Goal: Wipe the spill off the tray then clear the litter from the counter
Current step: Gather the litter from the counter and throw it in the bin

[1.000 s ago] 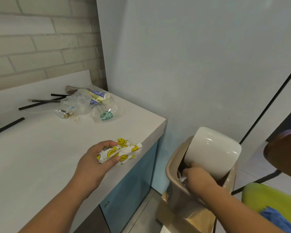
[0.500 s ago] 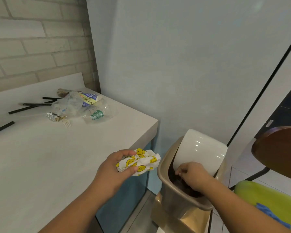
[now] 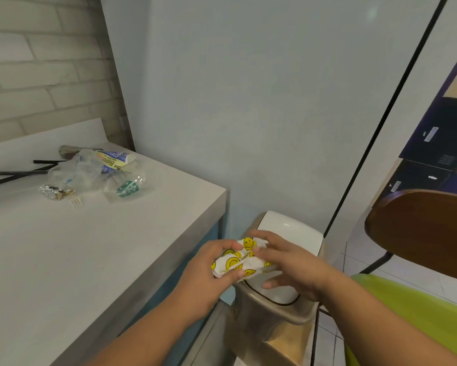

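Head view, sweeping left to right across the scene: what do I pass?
Black straws → foil scrap → Starbucks cup → left hand → smiley wrapper → right hand → brown chair back.

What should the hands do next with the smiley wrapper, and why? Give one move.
Probably push the swing lid open with the right hand and drop the smiley wrapper in. The left hand grips it right above the bin, the lid looks closed, and more litter waits on the counter.
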A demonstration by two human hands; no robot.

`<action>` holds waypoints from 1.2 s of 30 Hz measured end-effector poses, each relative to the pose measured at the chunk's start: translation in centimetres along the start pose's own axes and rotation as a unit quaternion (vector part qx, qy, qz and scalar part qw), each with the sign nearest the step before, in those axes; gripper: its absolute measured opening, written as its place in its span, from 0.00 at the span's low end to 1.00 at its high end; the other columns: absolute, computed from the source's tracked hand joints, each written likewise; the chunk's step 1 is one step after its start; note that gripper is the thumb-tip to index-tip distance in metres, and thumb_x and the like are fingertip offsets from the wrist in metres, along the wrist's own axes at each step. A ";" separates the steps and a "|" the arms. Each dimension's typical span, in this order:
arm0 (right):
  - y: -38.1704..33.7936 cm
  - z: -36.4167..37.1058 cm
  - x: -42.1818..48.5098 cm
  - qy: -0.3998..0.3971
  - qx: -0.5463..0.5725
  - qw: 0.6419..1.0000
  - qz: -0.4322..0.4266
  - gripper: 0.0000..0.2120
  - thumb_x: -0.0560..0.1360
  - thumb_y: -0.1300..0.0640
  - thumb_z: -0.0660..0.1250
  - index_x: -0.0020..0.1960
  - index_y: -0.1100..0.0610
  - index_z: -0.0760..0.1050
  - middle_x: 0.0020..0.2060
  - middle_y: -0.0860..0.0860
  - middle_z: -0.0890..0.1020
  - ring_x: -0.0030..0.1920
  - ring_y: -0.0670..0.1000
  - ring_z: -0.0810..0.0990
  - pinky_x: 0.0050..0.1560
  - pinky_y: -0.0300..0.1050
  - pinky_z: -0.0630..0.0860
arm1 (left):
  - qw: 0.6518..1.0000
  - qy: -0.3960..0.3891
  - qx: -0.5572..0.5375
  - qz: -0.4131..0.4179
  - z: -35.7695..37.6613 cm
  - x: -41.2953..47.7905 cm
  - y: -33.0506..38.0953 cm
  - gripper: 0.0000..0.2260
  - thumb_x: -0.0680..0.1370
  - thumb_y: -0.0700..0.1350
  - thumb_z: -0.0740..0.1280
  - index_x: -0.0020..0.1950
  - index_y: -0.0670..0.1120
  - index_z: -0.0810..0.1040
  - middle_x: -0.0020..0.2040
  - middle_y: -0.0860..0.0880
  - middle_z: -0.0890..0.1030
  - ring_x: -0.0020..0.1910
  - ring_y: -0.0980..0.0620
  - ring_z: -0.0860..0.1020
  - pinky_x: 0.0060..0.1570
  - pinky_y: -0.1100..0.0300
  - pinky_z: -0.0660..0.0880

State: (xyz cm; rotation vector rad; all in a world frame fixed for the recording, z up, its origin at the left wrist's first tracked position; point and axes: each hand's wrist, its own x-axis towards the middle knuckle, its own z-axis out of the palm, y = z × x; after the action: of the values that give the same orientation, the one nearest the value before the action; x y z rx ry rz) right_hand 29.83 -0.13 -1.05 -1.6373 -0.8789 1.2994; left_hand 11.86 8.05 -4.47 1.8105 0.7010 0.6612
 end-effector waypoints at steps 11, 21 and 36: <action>0.8 -3.2 0.2 0.202 -0.454 0.848 -0.185 0.14 0.73 0.63 0.66 0.52 0.44 0.76 0.55 0.44 0.72 0.51 0.45 0.72 0.51 0.38 0.70 | 0.995 -0.054 0.077 -0.041 -0.3 -0.1 -0.8 0.28 0.68 0.56 0.73 0.64 0.70 0.65 0.66 0.67 0.68 0.65 0.64 0.69 0.65 0.54 0.71; 4.6 -0.9 1.4 0.042 -0.647 0.751 -0.122 0.15 0.78 0.52 0.62 0.64 0.45 0.74 0.69 0.45 0.66 0.67 0.51 0.66 0.68 0.46 0.66 | 0.994 0.016 0.071 -0.077 -4.4 -0.7 -1.2 0.15 0.76 0.44 0.69 0.58 0.59 0.75 0.58 0.61 0.78 0.57 0.69 0.73 0.55 0.69 0.71; 1.0 1.2 3.6 0.073 -0.557 0.806 -0.188 0.08 0.80 0.51 0.59 0.45 0.44 0.74 0.40 0.42 0.76 0.41 0.43 0.75 0.37 0.30 0.62 | 0.983 0.114 0.072 -0.125 -9.5 -3.5 -1.3 0.09 0.76 0.44 0.68 0.53 0.57 0.80 0.49 0.59 0.84 0.50 0.64 0.79 0.49 0.70 0.71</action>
State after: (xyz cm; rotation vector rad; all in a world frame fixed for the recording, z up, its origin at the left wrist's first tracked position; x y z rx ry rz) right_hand 29.40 2.92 -3.45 -2.1711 -1.9627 0.2819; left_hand 2.44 11.83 -3.18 1.7531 1.1370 0.6682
